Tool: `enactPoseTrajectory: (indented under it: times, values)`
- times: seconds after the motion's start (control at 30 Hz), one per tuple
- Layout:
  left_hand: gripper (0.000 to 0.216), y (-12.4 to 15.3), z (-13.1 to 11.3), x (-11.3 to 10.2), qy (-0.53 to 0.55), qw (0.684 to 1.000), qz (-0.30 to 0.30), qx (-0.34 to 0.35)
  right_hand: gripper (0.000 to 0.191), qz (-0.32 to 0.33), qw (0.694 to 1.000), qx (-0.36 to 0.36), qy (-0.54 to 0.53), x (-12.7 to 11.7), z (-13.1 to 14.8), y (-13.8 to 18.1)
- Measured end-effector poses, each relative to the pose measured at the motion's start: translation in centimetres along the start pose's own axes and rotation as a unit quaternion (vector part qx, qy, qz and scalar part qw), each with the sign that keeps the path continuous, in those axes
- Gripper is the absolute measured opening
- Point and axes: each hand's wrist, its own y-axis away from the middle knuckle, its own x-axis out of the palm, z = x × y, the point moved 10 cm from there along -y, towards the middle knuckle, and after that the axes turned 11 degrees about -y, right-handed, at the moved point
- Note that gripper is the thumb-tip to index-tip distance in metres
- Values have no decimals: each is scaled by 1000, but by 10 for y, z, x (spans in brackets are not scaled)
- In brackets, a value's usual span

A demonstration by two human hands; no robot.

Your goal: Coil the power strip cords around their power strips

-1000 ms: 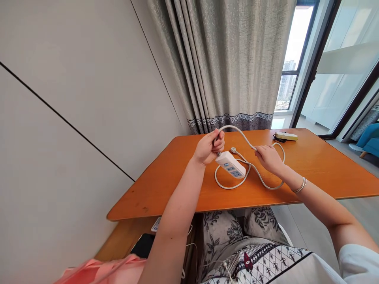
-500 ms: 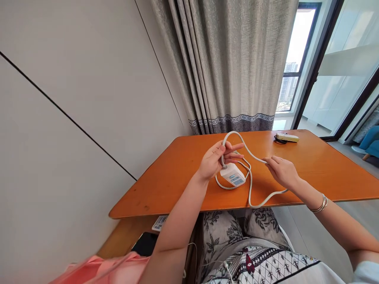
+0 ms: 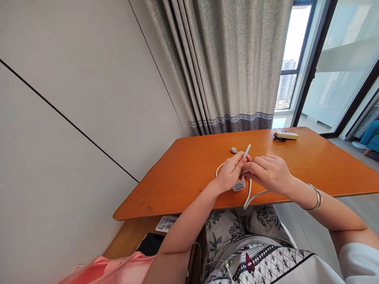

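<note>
Over the front part of the orange-brown table [image 3: 183, 169], my two hands are close together. My left hand [image 3: 232, 170] is closed around a white power cord [image 3: 246, 150], a short bend of which sticks up above the fingers. Right beside it, the curled fingers of my right hand [image 3: 268, 172] grip the same cord. Below the hands shows part of a white power strip [image 3: 239, 185]; the rest of it is hidden. Loose cord hangs in a loop at the table's front edge. Its plug [image 3: 233, 150] lies on the table behind my left hand.
A second, yellowish power strip [image 3: 286, 135] with a black cord lies at the table's back right. Lower left, beneath the tabletop, are a black phone-like object [image 3: 150, 244], a printed white card or box [image 3: 166, 223] and pink fabric [image 3: 118, 270]. A grey curtain [image 3: 231, 63] hangs behind.
My right hand has moved left to meet my left hand, and the wide arc of cord between them has been drawn in. My left hand has shifted right and its fingers have closed.
</note>
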Motion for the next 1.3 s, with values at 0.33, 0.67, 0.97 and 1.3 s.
enactPoseTrajectory:
  times: [0.33,0.67,0.97,1.3]
  values:
    - [50,3,12,-15,112,990,9,-80,32,54,932,220,-284,-4,-73,8]
    - [48,10,9,20,329,924,155,-117,34,-30,847,281,-450,18,-92,14]
    - [48,12,-4,-15,513,854,-18,-84,37,49,746,311,-586,102,-69,43]
    - [48,27,-1,-64,534,827,-174,-36,35,-136,930,172,-294,62,-72,84]
